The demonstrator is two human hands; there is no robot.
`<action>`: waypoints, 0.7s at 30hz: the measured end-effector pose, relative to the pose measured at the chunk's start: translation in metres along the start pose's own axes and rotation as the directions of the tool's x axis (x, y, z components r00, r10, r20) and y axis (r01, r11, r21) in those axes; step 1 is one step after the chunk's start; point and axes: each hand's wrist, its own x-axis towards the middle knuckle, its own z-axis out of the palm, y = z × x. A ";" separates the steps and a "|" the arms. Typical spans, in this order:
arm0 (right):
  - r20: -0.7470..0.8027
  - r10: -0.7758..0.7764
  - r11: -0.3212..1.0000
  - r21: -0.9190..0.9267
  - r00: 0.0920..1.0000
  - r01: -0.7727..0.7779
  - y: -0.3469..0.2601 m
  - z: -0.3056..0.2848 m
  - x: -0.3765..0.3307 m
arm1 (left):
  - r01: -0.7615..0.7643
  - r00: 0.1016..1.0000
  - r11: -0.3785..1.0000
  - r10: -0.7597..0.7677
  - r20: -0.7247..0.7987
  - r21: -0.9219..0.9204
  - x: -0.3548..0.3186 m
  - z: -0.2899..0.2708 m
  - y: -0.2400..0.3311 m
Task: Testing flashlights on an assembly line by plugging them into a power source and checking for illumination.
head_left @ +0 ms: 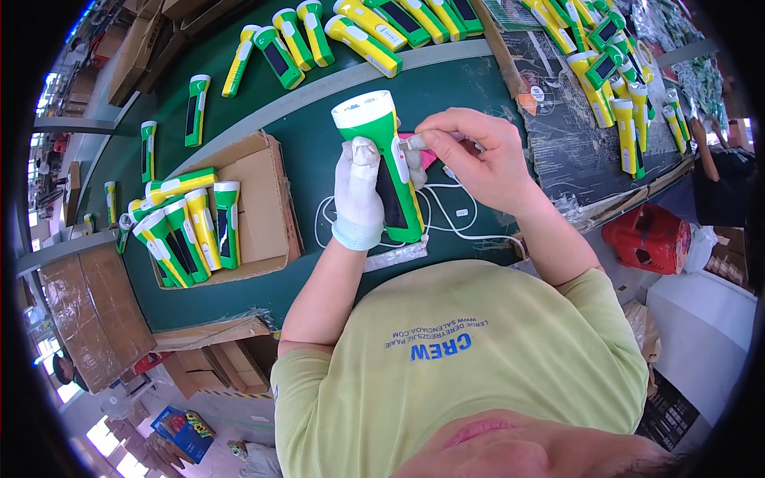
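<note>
Gloved left hand (358, 191) grasping green flashlight (384, 159) | right hand (478, 151) pinching its side switch | above green bench (319, 135)

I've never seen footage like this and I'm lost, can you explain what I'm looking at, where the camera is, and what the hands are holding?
This is one picture from a fisheye camera worn on a person's head, looking down, so straight edges bend. The left hand, in a white glove, grips a green and white flashlight. The bare right hand pinches a small part at its side. Below lies a white cable on the green table. A cardboard box on the left holds more flashlights.
</note>
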 end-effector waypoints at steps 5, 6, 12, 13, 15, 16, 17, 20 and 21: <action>-0.036 -0.051 0.998 -0.031 0.998 0.050 -0.003 0.000 -0.003 | -0.001 1.000 1.000 0.000 0.010 0.018 -0.001 0.000 -0.005; -0.047 -0.074 0.995 -0.065 0.996 0.071 -0.001 0.001 -0.005 | 0.005 1.000 0.999 -0.005 0.012 -0.047 -0.001 0.000 -0.007; -0.030 -0.213 0.959 -0.196 0.977 0.203 0.000 0.002 -0.007 | -0.214 0.971 0.878 0.237 -0.002 0.428 -0.010 0.006 -0.012; -0.017 -0.239 0.949 -0.216 0.971 0.229 0.000 0.002 -0.007 | -0.185 0.980 0.896 0.197 0.013 0.404 -0.009 0.003 -0.010; -0.054 -0.188 0.975 -0.127 0.981 0.180 0.004 0.003 -0.010 | -0.116 0.993 0.933 0.111 0.034 0.342 -0.008 0.005 -0.003; -0.076 -0.142 0.990 -0.028 0.987 0.141 0.008 0.005 -0.011 | -0.050 0.998 0.958 0.037 0.051 0.283 -0.008 0.006 0.000; -0.001 0.022 0.992 0.128 1.000 -0.022 0.012 0.003 -0.011 | 0.135 0.990 0.991 -0.135 0.042 0.011 -0.006 0.006 -0.002; 0.138 0.348 0.780 0.506 0.927 -0.368 0.050 0.006 -0.012 | 0.318 0.942 0.928 -0.286 0.173 -0.196 -0.006 0.024 0.004; 0.010 0.332 0.831 0.470 0.943 -0.298 0.060 0.005 -0.008 | 0.171 0.979 0.977 -0.153 0.137 -0.126 -0.004 0.026 0.005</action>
